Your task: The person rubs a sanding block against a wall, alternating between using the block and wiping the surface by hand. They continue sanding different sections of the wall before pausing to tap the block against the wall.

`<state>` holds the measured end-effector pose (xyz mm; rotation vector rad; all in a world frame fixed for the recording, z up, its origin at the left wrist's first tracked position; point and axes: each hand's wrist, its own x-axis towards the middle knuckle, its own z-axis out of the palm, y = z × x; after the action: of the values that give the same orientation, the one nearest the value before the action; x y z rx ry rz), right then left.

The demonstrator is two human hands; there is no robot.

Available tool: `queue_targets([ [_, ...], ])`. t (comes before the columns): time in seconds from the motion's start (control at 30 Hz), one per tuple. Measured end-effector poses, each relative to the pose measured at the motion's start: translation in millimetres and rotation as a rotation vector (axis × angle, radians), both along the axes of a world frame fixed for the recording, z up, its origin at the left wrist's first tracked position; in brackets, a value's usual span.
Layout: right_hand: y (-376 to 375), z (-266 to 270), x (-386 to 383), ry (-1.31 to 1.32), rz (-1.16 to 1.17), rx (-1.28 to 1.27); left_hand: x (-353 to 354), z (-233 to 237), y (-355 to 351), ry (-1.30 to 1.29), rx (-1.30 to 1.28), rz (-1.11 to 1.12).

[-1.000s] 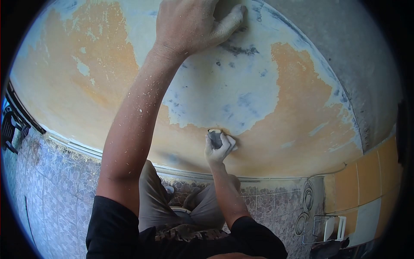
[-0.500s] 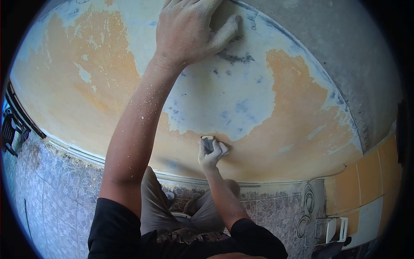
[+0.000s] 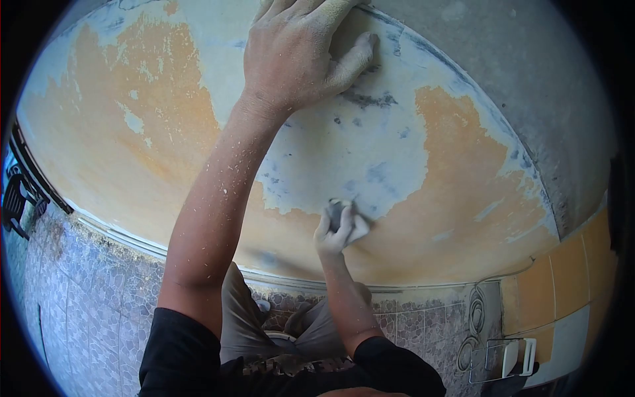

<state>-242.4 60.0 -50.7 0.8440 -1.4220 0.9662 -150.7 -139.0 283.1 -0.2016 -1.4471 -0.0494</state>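
My left hand [image 3: 294, 59] lies against the upper part of the wall [image 3: 331, 165], thumb spread away from the fingers; the fingertips run out of view at the top. Pale dust coats it. Lower down, my right hand [image 3: 334, 237] is closed around a small dark grey sanding block [image 3: 337, 215] with a pale edge, held at the wall surface. The block sits where a whitish patch meets orange-yellow paint. Dark smudges mark the whitish patch. Fingers hide part of the block.
A grey wall area [image 3: 516, 79] borders the patch at upper right. Below runs a patterned tile floor [image 3: 99, 291] with a dusty edge. A coiled cable [image 3: 476, 311] and a white-and-wire object [image 3: 519, 357] lie at lower right; a dark chair [image 3: 14, 202] stands far left.
My right hand has moved slightly up and to the right with the sanding block, and its grip looks tilted. My left hand remains on the wall; the view has shifted a little.
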Motion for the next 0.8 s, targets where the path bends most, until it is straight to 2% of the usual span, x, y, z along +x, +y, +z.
queue_targets([
  [0.03, 7.8, -30.1, 3.5, 0.039, -0.047, 0.111, 0.5, -0.5, 0.4, 0.002, -0.003, -0.002],
  [0.1, 12.8, 3.7, 9.1, 0.036, -0.076, 0.159, 1.3, 0.3, 0.5, -0.002, -0.003, 0.009],
  [0.13, 16.2, 34.1, 13.4, 0.027, -0.102, 0.212, 1.1, 2.0, -0.7, 0.001, -0.003, 0.011],
  [0.17, 8.5, 81.3, 3.8, 0.030, 0.009, 0.079, 0.5, 0.2, 0.1, 0.002, -0.002, 0.003],
  [0.2, 4.7, 136.9, 2.3, 0.033, -0.028, -0.018, -0.2, 0.1, 0.2, 0.010, -0.003, -0.001],
  [0.23, 0.5, 184.3, 9.0, -0.144, 0.132, -0.210, -0.7, -0.2, 0.6, 0.006, 0.003, -0.002],
  [0.3, 5.6, 257.4, 5.9, -0.213, -0.034, -0.280, -1.2, -1.1, 0.6, 0.008, -0.007, 0.000],
  [0.33, 6.7, 256.0, 3.2, -0.216, -0.031, -0.276, -1.1, -0.7, 0.1, 0.005, -0.004, 0.004],
  [0.4, 8.8, 244.8, -0.2, 0.059, -0.308, 0.016, -0.8, -0.4, 0.4, -0.004, 0.002, -0.011],
  [0.43, 6.4, 216.4, 1.8, 0.073, -0.263, 0.034, -0.7, -1.4, -0.1, -0.003, 0.005, -0.009],
  [0.53, 3.7, 52.9, 9.6, 0.026, -0.073, 0.132, -1.1, -1.1, -1.0, 0.008, 0.001, -0.002],
  [0.57, 13.7, 0.4, 16.7, 0.029, -0.144, 0.257, -0.8, -1.2, -0.1, 0.003, 0.004, -0.007],
  [0.67, 26.4, 0.8, 19.1, 0.015, -0.079, 0.375, -2.5, 0.8, -2.9, 0.032, -0.020, 0.002],
  [0.7, 18.9, 26.5, 7.8, 0.011, -0.022, 0.240, -2.8, -1.3, -3.2, 0.041, -0.037, -0.008],
  [0.73, 19.0, 77.7, 10.1, 0.014, -0.104, 0.220, -2.0, -3.0, -2.9, 0.026, -0.036, -0.007],
  [0.8, 2.0, 187.4, 9.7, -0.026, -0.033, -0.020, -1.2, -1.5, -2.2, 0.042, -0.036, -0.004],
])
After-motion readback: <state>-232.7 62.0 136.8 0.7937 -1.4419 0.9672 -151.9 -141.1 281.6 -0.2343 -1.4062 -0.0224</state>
